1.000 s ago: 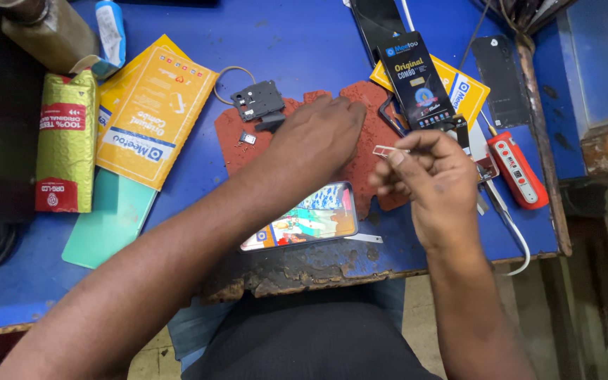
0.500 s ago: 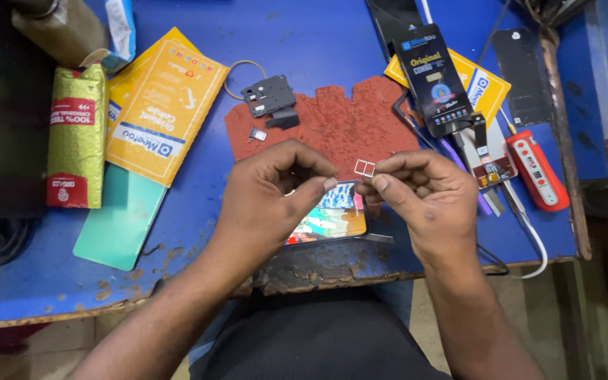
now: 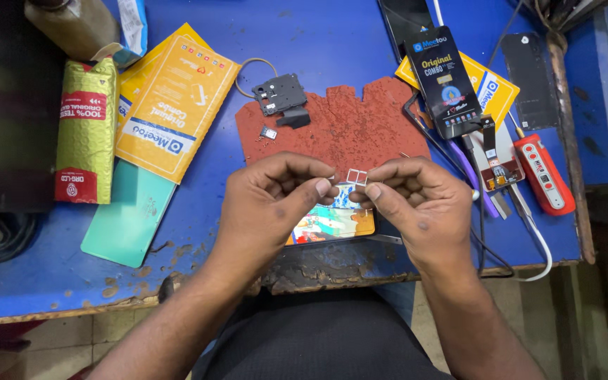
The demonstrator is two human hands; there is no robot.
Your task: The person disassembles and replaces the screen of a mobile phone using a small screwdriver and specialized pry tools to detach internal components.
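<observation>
1. I see the small metal card tray [image 3: 356,176] pinched between both hands, above the lit phone [image 3: 332,222].
2. My left hand [image 3: 270,199] and right hand [image 3: 416,204] each grip one end.
3. Red mat [image 3: 339,130] lies beyond on the blue tabletop [image 3: 332,42].

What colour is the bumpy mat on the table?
Brick red mat, seen in the head view.

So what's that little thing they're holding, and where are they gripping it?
A small metal card tray, pinched at its ends between the fingertips of the left hand and right hand.
</observation>
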